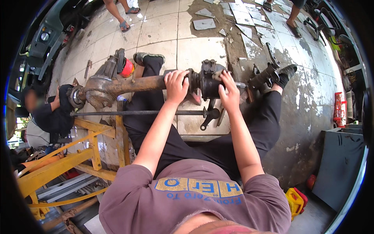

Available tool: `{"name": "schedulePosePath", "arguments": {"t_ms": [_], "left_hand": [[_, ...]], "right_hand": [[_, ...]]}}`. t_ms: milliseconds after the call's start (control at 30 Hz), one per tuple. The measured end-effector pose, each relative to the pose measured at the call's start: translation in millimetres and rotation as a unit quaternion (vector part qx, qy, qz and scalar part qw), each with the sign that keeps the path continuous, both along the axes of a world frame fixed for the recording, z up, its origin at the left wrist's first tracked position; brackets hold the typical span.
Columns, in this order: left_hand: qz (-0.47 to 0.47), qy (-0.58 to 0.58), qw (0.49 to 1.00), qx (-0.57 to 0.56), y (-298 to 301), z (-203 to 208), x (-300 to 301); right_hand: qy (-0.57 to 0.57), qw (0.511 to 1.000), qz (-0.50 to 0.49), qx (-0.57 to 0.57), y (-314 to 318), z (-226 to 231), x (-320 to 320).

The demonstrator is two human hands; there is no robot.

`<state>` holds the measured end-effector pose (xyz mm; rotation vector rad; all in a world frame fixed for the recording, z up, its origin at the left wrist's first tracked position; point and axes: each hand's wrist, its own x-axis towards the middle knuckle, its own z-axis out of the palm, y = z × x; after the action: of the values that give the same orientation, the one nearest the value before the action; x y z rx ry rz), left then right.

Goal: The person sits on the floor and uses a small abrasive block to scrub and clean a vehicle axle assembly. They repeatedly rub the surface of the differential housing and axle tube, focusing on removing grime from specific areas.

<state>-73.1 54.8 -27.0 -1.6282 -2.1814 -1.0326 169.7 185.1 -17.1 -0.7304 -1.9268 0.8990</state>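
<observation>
Across my lap lies a long rusty vehicle axle housing (136, 84) with a round bulge toward its left end. My left hand (177, 86) is closed over the tube near its right end, fingers on top. At that end sits a dark metal hub assembly (209, 84) with bolts on top. My right hand (229, 91) grips its right side, thumb and fingers curled; the part under the fingertips is partly hidden. Below runs a thin dark rod (156, 113), ending near a black lever with an eye (210, 118) under the hub.
A person in black (52, 117) crouches at the axle's left end. A yellow metal frame (74, 163) stands at the left. Broken tiles (204, 24) lie on the far floor. A grey cabinet (338, 163) and yellow container (295, 201) are at right. Other people's feet show far off.
</observation>
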Motion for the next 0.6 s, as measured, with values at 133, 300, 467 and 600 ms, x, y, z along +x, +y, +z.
{"name": "schedulePosePath", "arguments": {"t_ms": [133, 300, 467, 600], "left_hand": [[0.005, -0.001, 1.0, -0.004, -0.1, 1.5, 2.3], [0.004, 0.004, 1.0, -0.002, -0.6, 0.5, 0.4], [0.014, 0.005, 1.0, -0.008, -0.3, 0.3, 1.4], [0.007, 0.007, 1.0, -0.004, 0.4, 1.4, 1.0]], "right_hand": [[-0.016, 0.998, 0.021, 0.049, -6.1, -13.6, 10.2], [-0.037, 0.998, 0.03, 0.047, -4.6, -4.4, 7.2], [-0.043, 0.996, 0.025, 0.073, -9.2, -6.0, 11.1], [-0.034, 0.998, 0.016, 0.045, -5.1, -8.5, 6.7]]}}
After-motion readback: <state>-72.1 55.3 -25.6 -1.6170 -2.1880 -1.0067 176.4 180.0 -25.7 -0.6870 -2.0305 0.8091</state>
